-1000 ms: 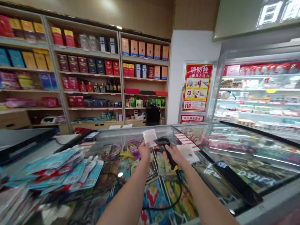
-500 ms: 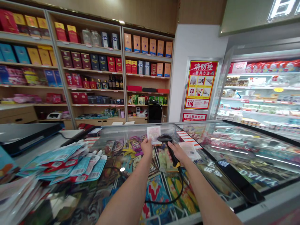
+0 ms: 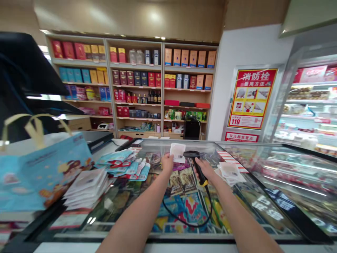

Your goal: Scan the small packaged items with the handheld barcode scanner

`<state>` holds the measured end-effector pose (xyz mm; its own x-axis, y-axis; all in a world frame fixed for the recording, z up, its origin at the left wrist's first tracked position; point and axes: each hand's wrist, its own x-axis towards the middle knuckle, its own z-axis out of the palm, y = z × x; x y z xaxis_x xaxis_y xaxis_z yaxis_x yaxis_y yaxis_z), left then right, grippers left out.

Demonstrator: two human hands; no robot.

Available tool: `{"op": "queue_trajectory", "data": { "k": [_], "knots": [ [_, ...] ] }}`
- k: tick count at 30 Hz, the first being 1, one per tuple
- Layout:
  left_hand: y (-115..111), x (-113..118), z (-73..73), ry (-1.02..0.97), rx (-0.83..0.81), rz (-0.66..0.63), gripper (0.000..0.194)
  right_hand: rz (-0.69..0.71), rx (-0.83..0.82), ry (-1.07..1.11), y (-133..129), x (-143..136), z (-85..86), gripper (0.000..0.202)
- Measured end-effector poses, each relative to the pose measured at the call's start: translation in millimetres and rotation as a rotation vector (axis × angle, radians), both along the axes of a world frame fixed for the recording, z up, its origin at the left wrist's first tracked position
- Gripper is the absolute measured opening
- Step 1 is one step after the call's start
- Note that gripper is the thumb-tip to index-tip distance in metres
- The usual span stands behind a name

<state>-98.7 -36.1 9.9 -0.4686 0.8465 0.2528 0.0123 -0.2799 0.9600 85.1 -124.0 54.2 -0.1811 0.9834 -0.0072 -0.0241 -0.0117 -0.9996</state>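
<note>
My left hand [image 3: 167,163] pinches the lower left edge of a small white packet [image 3: 177,153], held upright above the glass lid of a freezer. My right hand [image 3: 204,169] is wrapped round the handle of a black and yellow barcode scanner [image 3: 199,168]; its head points left, close beside the packet. From the handle a black cable [image 3: 207,211] loops down over the glass. Flat white packets [image 3: 231,172] lie right of my right hand. Blue and red pouches [image 3: 126,163] are heaped to the left, near a stack of white packets [image 3: 85,186].
A blue paper bag [image 3: 44,168] with yellow handles stands at the left, below a dark monitor [image 3: 28,66]. Frozen goods show through the freezer's glass. Shelves of boxes [image 3: 137,65] and a red wall sign [image 3: 252,98] are behind; a chilled display is at the right.
The view has turned left, bringing the blue bag and monitor in. The packet and scanner remain in my hands, with the packet now a little further from the scanner head.
</note>
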Motion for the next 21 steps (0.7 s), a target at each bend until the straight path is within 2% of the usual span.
{"op": "queue_trajectory", "data": {
  "k": [7, 12, 16, 21],
  "knots": [
    [-64.8, -109.4, 14.7, -0.026, 0.022, 0.085, 0.023, 0.236, 0.026, -0.043, -19.6, -95.7, 12.7, 0.036],
    [-109.7, -180.4, 16.6, 0.054, 0.025, 0.238, 0.028, 0.378, 0.056, -0.098, -30.3, -163.5, 19.0, 0.037],
    [-139.6, -228.6, 22.5, 0.091, -0.01, 0.378, 0.026, 0.465, 0.083, -0.129, -38.9, -206.9, 22.8, 0.032],
    [-172.2, -272.5, 33.4, 0.381, -0.07, 0.556, 0.016, 0.527, 0.081, -0.168, -44.9, -248.4, 22.1, 0.027]
  ]
}}
